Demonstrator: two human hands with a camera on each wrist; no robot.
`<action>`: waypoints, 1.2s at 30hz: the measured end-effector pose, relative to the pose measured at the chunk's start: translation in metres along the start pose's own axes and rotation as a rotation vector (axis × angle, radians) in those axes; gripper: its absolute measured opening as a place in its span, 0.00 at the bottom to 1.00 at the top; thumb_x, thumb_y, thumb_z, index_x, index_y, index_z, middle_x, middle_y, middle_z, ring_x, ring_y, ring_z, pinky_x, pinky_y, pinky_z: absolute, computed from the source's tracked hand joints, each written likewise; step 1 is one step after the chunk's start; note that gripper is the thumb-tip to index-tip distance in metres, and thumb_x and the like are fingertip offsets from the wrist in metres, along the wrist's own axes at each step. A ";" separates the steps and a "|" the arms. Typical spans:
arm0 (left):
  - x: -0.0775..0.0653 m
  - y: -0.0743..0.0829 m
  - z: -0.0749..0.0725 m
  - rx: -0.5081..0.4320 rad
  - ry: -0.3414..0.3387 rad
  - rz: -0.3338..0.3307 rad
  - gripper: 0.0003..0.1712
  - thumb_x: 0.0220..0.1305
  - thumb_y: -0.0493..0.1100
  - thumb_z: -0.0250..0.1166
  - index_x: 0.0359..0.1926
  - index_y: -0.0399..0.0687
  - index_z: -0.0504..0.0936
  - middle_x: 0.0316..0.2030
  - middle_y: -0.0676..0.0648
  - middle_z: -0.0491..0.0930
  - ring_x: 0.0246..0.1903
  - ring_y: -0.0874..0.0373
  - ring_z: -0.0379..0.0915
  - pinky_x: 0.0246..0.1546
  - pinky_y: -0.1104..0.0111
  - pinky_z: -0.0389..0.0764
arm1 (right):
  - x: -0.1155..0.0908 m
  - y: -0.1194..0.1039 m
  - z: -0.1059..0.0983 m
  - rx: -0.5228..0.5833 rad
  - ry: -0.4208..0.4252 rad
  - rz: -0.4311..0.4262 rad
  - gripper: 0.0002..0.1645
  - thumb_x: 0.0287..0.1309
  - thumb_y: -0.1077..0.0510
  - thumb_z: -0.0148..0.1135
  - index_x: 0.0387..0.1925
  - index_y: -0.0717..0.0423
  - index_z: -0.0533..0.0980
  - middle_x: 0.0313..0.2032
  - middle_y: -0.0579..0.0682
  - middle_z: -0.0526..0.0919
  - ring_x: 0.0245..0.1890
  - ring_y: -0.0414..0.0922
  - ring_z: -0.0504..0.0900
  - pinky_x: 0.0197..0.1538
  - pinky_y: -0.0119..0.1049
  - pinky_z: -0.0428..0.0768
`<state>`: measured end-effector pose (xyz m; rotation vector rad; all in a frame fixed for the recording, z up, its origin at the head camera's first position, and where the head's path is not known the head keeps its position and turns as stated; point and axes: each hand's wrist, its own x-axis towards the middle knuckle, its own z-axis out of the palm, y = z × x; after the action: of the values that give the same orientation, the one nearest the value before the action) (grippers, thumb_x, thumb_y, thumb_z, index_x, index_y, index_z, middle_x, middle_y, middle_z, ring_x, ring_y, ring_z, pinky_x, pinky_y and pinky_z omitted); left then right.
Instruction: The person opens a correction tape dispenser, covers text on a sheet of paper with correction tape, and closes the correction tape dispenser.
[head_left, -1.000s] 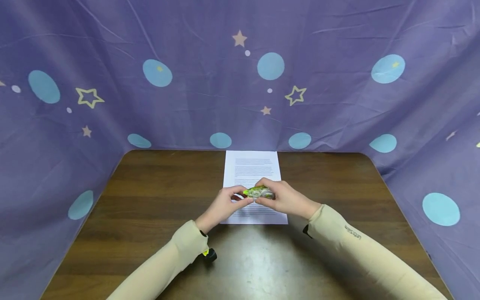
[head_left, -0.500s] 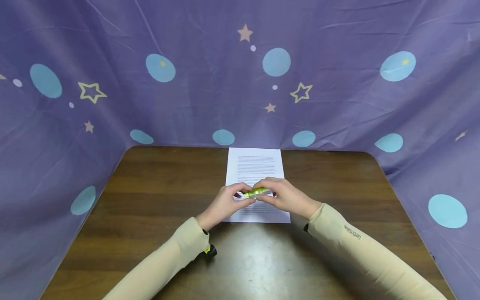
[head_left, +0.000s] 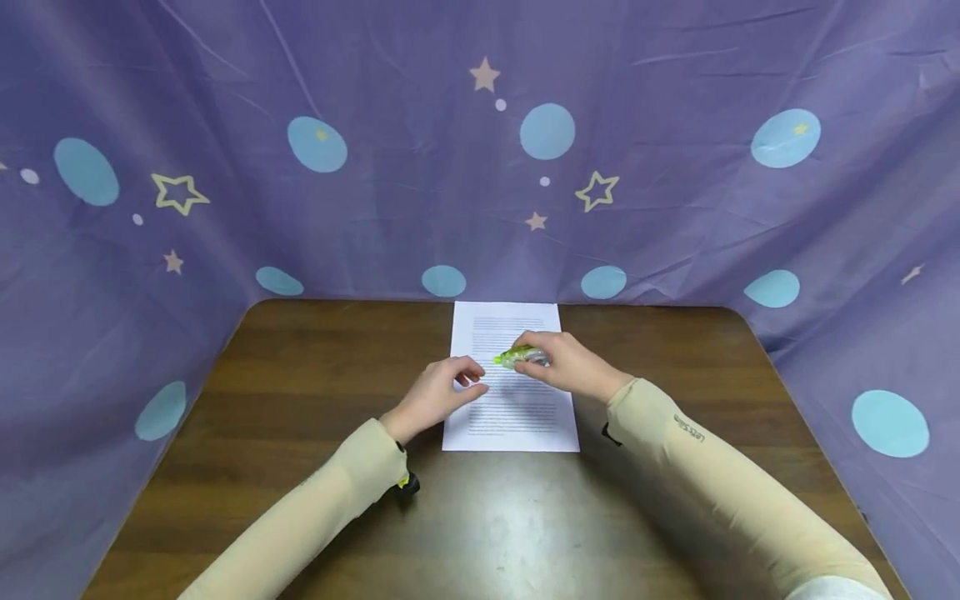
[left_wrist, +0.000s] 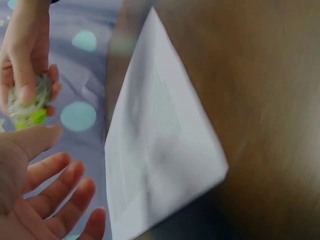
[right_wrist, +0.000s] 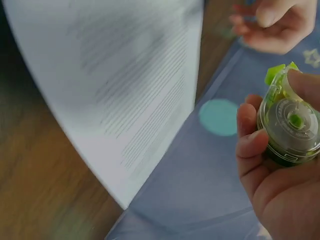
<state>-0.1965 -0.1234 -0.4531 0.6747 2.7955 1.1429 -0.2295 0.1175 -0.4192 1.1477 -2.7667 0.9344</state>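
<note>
A correction tape dispenser (head_left: pixel 519 357) with a clear body and bright green tip is gripped in my right hand (head_left: pixel 573 367), held above the printed sheet. Up close in the right wrist view, the dispenser (right_wrist: pixel 290 125) shows its round spool through the casing, with thumb and fingers around it. My left hand (head_left: pixel 433 392) hovers to the left, over the sheet's left edge, fingers loosely spread and holding nothing. Between the left fingertips and the green tip there is a small gap. Lines of text cover the white paper (head_left: pixel 517 421) lying on the table.
The brown wooden table (head_left: pixel 322 367) reaches back to a purple curtain (head_left: pixel 375 208) with stars and blue dots, which also hangs on both sides. A dark wrist-worn device (head_left: pixel 408 483) sticks out beneath the left sleeve.
My left hand has let go of the dispenser's tip end and drawn back to the left. My right hand has moved slightly away with the dispenser, which has turned in the grip.
</note>
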 end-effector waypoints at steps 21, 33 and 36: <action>0.080 -0.077 -0.017 0.466 -0.352 -0.134 0.61 0.44 0.70 0.68 0.71 0.44 0.55 0.71 0.40 0.49 0.69 0.44 0.43 0.61 0.41 0.54 | 0.100 0.082 0.025 -0.135 -0.232 0.241 0.17 0.57 0.49 0.64 0.46 0.51 0.78 0.37 0.45 0.82 0.38 0.43 0.78 0.46 0.39 0.75; 0.088 -0.078 -0.025 0.432 -0.424 -0.130 0.65 0.45 0.71 0.66 0.73 0.44 0.44 0.73 0.40 0.40 0.72 0.47 0.34 0.64 0.42 0.46 | 0.143 0.072 0.033 -0.250 -0.310 0.180 0.18 0.58 0.54 0.64 0.49 0.57 0.78 0.43 0.51 0.82 0.45 0.48 0.80 0.51 0.40 0.76; 0.089 -0.077 -0.026 0.456 -0.437 -0.129 0.65 0.46 0.71 0.65 0.73 0.43 0.44 0.73 0.41 0.39 0.72 0.48 0.34 0.65 0.43 0.44 | 0.149 0.071 0.034 -0.257 -0.333 0.194 0.19 0.58 0.55 0.64 0.50 0.58 0.77 0.44 0.52 0.82 0.46 0.49 0.80 0.51 0.40 0.76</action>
<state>-0.3117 -0.1528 -0.4760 0.6568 2.6638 0.2796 -0.3772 0.0429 -0.4510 1.0959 -3.1868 0.4007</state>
